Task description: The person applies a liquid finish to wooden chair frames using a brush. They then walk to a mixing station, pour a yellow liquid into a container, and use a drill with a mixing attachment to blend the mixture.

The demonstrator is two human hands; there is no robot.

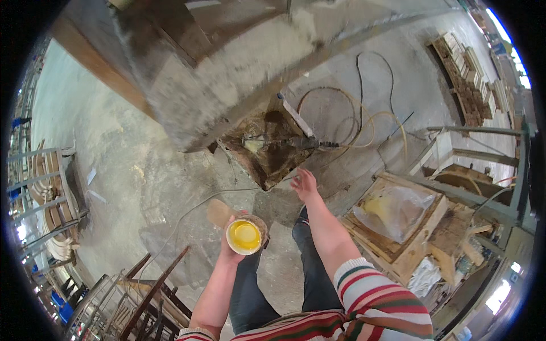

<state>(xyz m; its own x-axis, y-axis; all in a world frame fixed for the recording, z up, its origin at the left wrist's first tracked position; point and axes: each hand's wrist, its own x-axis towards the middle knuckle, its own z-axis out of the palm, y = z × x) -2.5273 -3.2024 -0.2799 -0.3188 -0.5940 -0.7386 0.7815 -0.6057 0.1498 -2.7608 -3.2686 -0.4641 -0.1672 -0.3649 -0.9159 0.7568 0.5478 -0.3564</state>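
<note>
My left hand (228,250) is wrapped around a round tub (262,226) with yellow liquid inside and a stained outer wall. A flat brown piece (219,212) shows just beyond the tub; I cannot tell whether the hand holds it. My right hand (305,185) is empty, fingers apart and partly bent, close to the near corner of a grimy brown open box (265,184). Across that box lies a long dark tool (290,142) whose end joins a hose at the right side. A pale bar (297,116) runs along the box's far right edge.
A large pale, dusty slab (239,85) fills the area ahead. Looped hoses (372,116) lie on the floor at right. Nearby stands a wooden crate (392,250) with a clear plastic bag (395,213). Metal racks (42,199) stand at left, and a pallet of wood (463,79) far right.
</note>
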